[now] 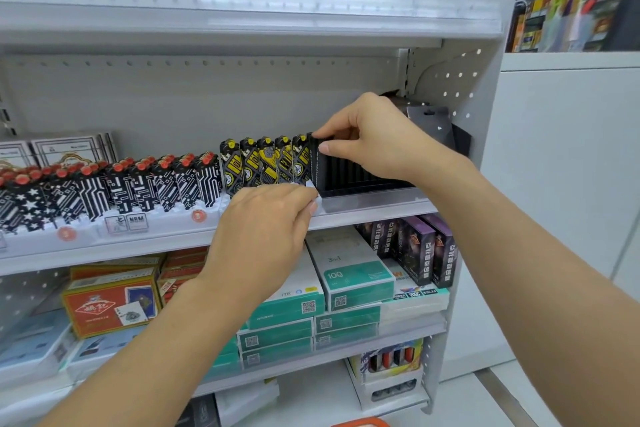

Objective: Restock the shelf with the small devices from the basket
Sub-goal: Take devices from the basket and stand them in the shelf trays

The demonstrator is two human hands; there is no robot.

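Pinching the black device (320, 163) upright at its top with right hand (377, 139), just right of the yellow row (266, 161). Curling left hand (266, 229) at the shelf (367, 210) lip below (grip unclear). Sliding leftward against the row, probably.

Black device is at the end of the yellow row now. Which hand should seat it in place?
Right, I'd judge. The right hand already pinches the top of the black device beside the yellow-and-black devices. The left hand sits lower at the shelf edge, gripping something small and pale.
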